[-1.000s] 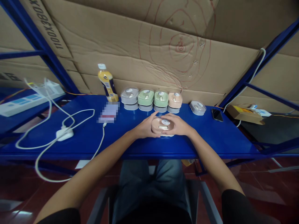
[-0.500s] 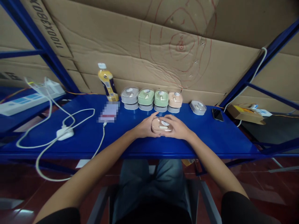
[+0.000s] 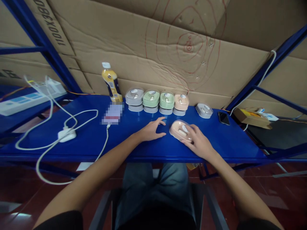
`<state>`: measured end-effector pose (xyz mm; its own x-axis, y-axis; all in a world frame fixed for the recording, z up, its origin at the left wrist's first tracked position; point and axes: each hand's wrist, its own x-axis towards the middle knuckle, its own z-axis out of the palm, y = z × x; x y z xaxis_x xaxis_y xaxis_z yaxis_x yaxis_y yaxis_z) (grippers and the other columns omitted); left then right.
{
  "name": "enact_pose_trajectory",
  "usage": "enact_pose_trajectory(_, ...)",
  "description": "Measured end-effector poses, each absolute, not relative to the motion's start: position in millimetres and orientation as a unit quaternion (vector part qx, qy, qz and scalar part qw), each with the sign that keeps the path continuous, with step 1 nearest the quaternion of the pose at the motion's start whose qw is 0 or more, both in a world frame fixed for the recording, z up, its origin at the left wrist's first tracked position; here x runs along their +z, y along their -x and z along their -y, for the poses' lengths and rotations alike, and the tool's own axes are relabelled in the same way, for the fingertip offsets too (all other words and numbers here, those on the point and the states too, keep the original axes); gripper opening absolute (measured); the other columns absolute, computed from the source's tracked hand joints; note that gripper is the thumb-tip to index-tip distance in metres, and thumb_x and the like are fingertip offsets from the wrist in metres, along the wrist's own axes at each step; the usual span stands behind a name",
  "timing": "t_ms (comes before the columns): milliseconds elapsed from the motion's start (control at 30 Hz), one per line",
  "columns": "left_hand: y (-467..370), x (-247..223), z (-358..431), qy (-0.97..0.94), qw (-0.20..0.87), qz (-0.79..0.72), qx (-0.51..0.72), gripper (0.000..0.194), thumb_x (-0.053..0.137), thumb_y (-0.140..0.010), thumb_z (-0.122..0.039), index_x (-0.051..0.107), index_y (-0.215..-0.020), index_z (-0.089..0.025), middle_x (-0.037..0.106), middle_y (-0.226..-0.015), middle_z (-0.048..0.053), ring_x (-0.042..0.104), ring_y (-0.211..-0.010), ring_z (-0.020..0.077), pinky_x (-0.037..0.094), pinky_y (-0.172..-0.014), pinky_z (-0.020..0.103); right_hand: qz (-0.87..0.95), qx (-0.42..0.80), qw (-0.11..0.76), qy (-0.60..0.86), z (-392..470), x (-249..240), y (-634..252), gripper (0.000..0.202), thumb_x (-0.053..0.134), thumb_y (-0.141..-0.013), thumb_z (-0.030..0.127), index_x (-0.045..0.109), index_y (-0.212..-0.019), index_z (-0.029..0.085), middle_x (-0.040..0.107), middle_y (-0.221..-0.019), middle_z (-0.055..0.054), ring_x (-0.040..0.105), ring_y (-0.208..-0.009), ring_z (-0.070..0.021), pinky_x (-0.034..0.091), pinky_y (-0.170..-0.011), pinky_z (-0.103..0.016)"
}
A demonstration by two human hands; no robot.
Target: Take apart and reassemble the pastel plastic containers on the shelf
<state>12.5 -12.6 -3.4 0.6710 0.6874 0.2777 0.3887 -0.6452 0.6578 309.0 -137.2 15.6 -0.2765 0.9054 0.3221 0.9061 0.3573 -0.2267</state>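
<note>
My right hand (image 3: 198,142) grips the right end of a pink box with a clear lid (image 3: 178,131), which is turned at an angle. A white oblong piece and a round label show on its lid. To the left, my left hand (image 3: 153,129) is empty, with thumb and fingers apart, a short way from the box. Behind them stands a row of similar boxes stacked in twos: a grey box (image 3: 134,95), a green box (image 3: 151,98), a second green box (image 3: 166,100) and a peach box (image 3: 181,101) on top, with grey ones underneath.
A single grey box (image 3: 204,110) and a black phone (image 3: 223,118) are at the right of the blue table (image 3: 134,150). At the left are a yellow bottle (image 3: 112,83), a blurred-out flat item (image 3: 112,113), a white charger (image 3: 67,135) and looped cables. Cardboard (image 3: 120,41) backs the table.
My left hand has let go of the pink box and drawn slightly left. My right hand has moved the box to the right and turned it.
</note>
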Motion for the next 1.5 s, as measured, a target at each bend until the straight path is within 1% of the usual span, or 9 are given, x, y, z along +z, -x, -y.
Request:
enact_pose_trajectory(200, -14.3, -2.1, 10.8, -0.873, 0.271, -0.316, 0.256, 0.071, 0.071, -0.090, -0.047, 0.045, -0.151, -0.022, 0.068, -0.139, 0.013, 0.065, -0.133, 0.0343, 0.050, -0.114, 0.054, 0.652, -0.095, 0.163, 0.734, 130.4, 12.4, -336.5, 0.084, 0.052, -0.099, 0.072, 0.039, -0.159, 0.015, 0.053, -0.142, -0.033, 0.065, -0.119, -0.0524, 0.059, -0.089, -0.062)
enact_pose_trajectory(400, -13.4, -3.0, 9.8, -0.877, 0.267, -0.314, 0.250, 0.056, 0.071, -0.091, -0.047, 0.055, -0.138, -0.023, 0.067, -0.142, 0.014, 0.064, -0.134, 0.0336, 0.050, -0.114, 0.052, 0.609, -0.106, 0.124, 0.777, 75.7, 27.0, -334.0, 0.064, 0.058, -0.104, 0.045, 0.039, -0.152, 0.008, 0.058, -0.135, -0.029, 0.073, -0.104, -0.0395, 0.057, -0.079, -0.043)
enact_pose_trajectory(500, -13.1, -3.8, 9.4, -0.876, 0.266, -0.310, 0.257, 0.054, 0.071, -0.090, -0.046, 0.056, -0.137, -0.023, 0.068, -0.141, 0.014, 0.065, -0.133, 0.0333, 0.050, -0.114, 0.052, 0.598, -0.135, 0.127, 0.780, 61.1, 33.7, -328.7, 0.046, 0.053, -0.105, 0.034, 0.048, -0.142, 0.008, 0.058, -0.136, -0.028, 0.073, -0.101, -0.0353, 0.054, -0.076, -0.039)
enact_pose_trajectory(600, -13.3, -3.5, 9.5, -0.877, 0.266, -0.304, 0.261, 0.053, 0.071, -0.090, -0.045, 0.057, -0.135, -0.023, 0.069, -0.139, 0.013, 0.065, -0.132, 0.0334, 0.050, -0.114, 0.052, 0.608, -0.140, 0.096, 0.776, 54.0, 35.0, -324.8, 0.033, 0.048, -0.106, 0.033, 0.062, -0.127, 0.012, 0.066, -0.126, -0.025, 0.073, -0.103, -0.0351, 0.054, -0.078, -0.039)
enact_pose_trajectory(700, -13.5, -2.1, 10.1, -0.878, 0.267, -0.305, 0.255, 0.053, 0.070, -0.090, -0.045, 0.057, -0.135, -0.022, 0.068, -0.139, 0.014, 0.064, -0.134, 0.0341, 0.049, -0.114, 0.052, 0.634, -0.118, 0.063, 0.762, 48.2, 31.5, -323.2, 0.030, 0.049, -0.105, 0.034, 0.068, -0.116, 0.014, 0.072, -0.121, -0.021, 0.073, -0.106, -0.0342, 0.055, -0.083, -0.039)
enact_pose_trajectory(867, -13.3, -1.5, 10.2, -0.878, 0.268, -0.306, 0.253, 0.054, 0.070, -0.090, -0.045, 0.056, -0.136, -0.021, 0.069, -0.138, 0.015, 0.064, -0.133, 0.0343, 0.049, -0.114, 0.053, 0.640, -0.135, 0.110, 0.749, 40.1, 28.7, -325.9, 0.033, 0.048, -0.103, 0.033, 0.070, -0.118, 0.013, 0.072, -0.125, -0.022, 0.072, -0.108, -0.0359, 0.055, -0.085, -0.042)
enact_pose_trajectory(1033, -13.8, -3.9, 8.4, -0.881, 0.257, -0.300, 0.258, 0.053, 0.070, -0.090, -0.044, 0.056, -0.136, -0.022, 0.067, -0.141, 0.014, 0.064, -0.134, 0.0329, 0.049, -0.115, 0.051, 0.663, -0.181, 0.219, 0.693, 20.8, 41.9, -315.5, 0.044, 0.048, -0.102, 0.042, 0.066, -0.127, 0.010, 0.068, -0.130, -0.026, 0.063, -0.120, -0.0397, 0.049, -0.103, -0.049)
enact_pose_trajectory(1233, -13.2, -5.0, 7.5, -0.878, 0.264, -0.304, 0.258, 0.058, 0.071, -0.091, -0.045, 0.054, -0.142, -0.022, 0.070, -0.138, 0.011, 0.065, -0.133, 0.0314, 0.049, -0.116, 0.050, 0.606, -0.169, 0.208, 0.749, -26.9, 53.9, -275.4, 0.081, 0.067, -0.086, 0.063, 0.053, -0.143, 0.008, 0.067, -0.125, -0.027, 0.062, -0.116, -0.0434, 0.043, -0.101, -0.053)
enact_pose_trajectory(1500, -12.6, -8.5, 4.7, -0.877, 0.268, -0.304, 0.257, 0.061, 0.072, -0.092, -0.045, 0.052, -0.145, -0.023, 0.070, -0.138, 0.011, 0.065, -0.133, 0.0327, 0.049, -0.117, 0.052, 0.579, -0.146, 0.211, 0.774, -44.7, 49.6, -263.8, 0.085, 0.069, -0.083, 0.059, 0.047, -0.149, 0.009, 0.071, -0.124, -0.028, 0.064, -0.118, -0.0445, 0.041, -0.102, -0.054)
